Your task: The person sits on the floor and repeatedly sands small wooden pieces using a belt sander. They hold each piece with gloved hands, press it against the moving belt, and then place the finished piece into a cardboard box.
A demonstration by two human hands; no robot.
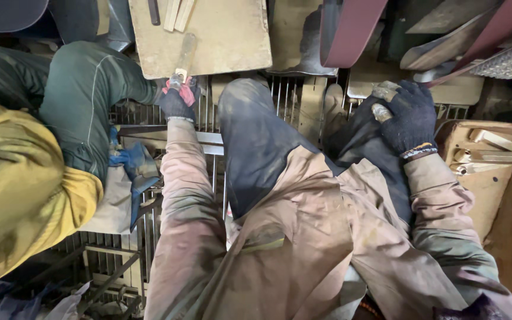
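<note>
My left hand [178,101], in a dark glove with red patches, reaches forward and is closed around the metal end of a wooden-handled tool [186,54]. The tool lies on a pale wooden board [232,41]. My right hand [409,115], in a dark knitted glove, rests by my right knee. It is closed on a small dull grey piece [384,92] that shows between the fingers. My dusty trousers [256,136] and brown jacket fill the middle of the view.
A co-worker sits close on the left in green trousers [84,95], a yellow jacket [13,184] and a blue glove [136,163]. Maroon sanding belts [351,29] hang ahead. A metal grate [143,237] lies underfoot. At right, a cardboard box [487,157] holds wooden pieces.
</note>
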